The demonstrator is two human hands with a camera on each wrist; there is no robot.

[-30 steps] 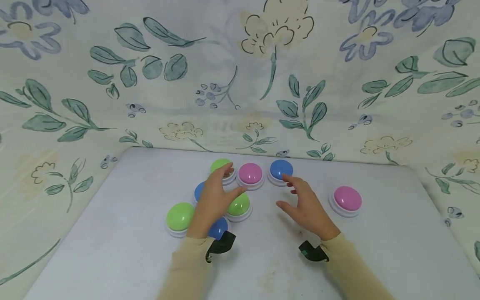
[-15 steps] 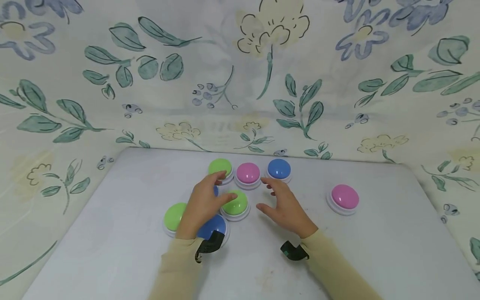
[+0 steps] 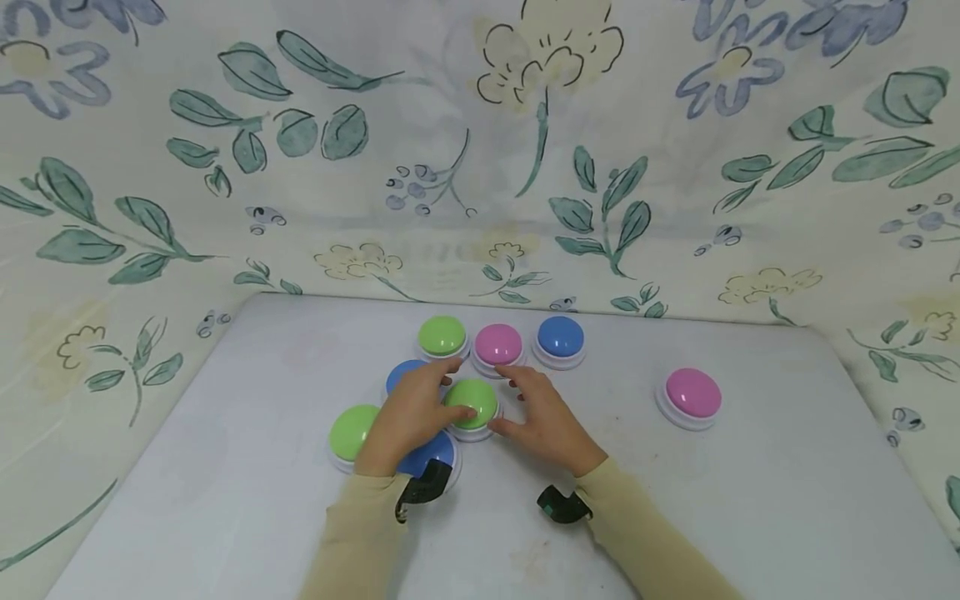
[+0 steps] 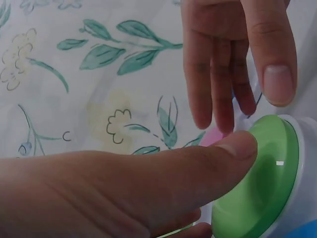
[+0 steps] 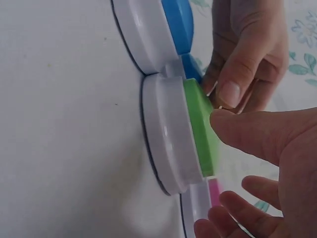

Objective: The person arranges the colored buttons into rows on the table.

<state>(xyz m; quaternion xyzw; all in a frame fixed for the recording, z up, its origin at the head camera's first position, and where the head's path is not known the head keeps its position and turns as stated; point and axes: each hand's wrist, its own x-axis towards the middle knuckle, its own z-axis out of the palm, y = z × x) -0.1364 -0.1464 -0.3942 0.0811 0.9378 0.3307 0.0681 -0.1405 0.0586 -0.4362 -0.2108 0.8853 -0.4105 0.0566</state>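
A push button with a green dome (image 3: 474, 397) on a white round base sits between both hands. The left hand (image 3: 408, 417) hovers at its left side, its thumb reaching over the dome and its fingers loosely bent beyond. On the other side is the right hand (image 3: 553, 427), thumb near the base's edge and fingertips by the pink button (image 3: 498, 342) behind. In the right wrist view the green button (image 5: 200, 131) stands beside both thumbs. The left wrist view has the left thumb overlapping the green dome (image 4: 265, 183). A blue button (image 3: 433, 455) lies partly under the left hand.
Another blue button (image 3: 401, 373) and a green button (image 3: 351, 432) are left of the left hand. At the back stand a green button (image 3: 442, 335) and a blue button (image 3: 561, 337). A pink button (image 3: 693, 393) sits apart at right. Flowered cloth (image 3: 420, 250) walls the white table (image 3: 225, 467).
The right hand has moved left, away from the back blue button to the middle green one. The left hand has shifted slightly, and its thumb now lies lower over the green dome.
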